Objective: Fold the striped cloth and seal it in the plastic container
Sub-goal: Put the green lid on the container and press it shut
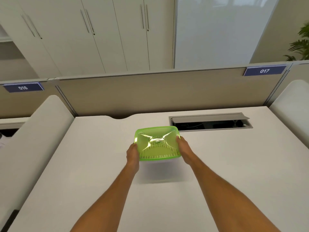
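Both hands are on the plastic container (pixel 157 160), held just above the white desk (pixel 93 164), with a soft shadow on the surface beneath it. The left hand (pixel 133 154) grips the left side, fingers curled under the rim; the right hand (pixel 184 150) holds the right side the same way. The green lid (pixel 157 143) sits on top, and through it the striped cloth (pixel 158 154) shows along the near edge, inside. Round embossed mark at the lid's centre, too blurred to read.

Plenty of bare desk to the left, right and front of the container. Behind it on the right, a cable hatch (pixel 210 122) lies with its flap raised, close to the lid's far corner. The partition (pixel 150 92) closes off the back edge. Blue tags on it read "016" (pixel 23 87) and "017" (pixel 264 70).
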